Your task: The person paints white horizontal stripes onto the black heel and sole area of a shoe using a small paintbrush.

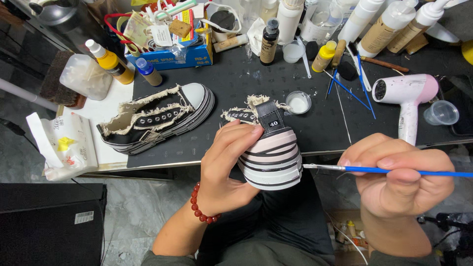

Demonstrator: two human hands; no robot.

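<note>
Two shoes are in my view: one lies on its side on the counter (315,130), the other I hold up above my lap, just in front of the counter edge. My left hand (229,165) is closed around the held shoe (271,157), fingers wrapped over its side, the striped black-and-pink sole turned toward me. My right hand (399,180) pinches a thin blue paintbrush (389,170), its tip just beside the sole's edge; whether it touches, I cannot tell. The second shoe (157,118) rests left of the held one. A small white dish (298,102) sits just behind the held shoe, and a pink-and-white hair dryer (406,96) lies to the right.
</note>
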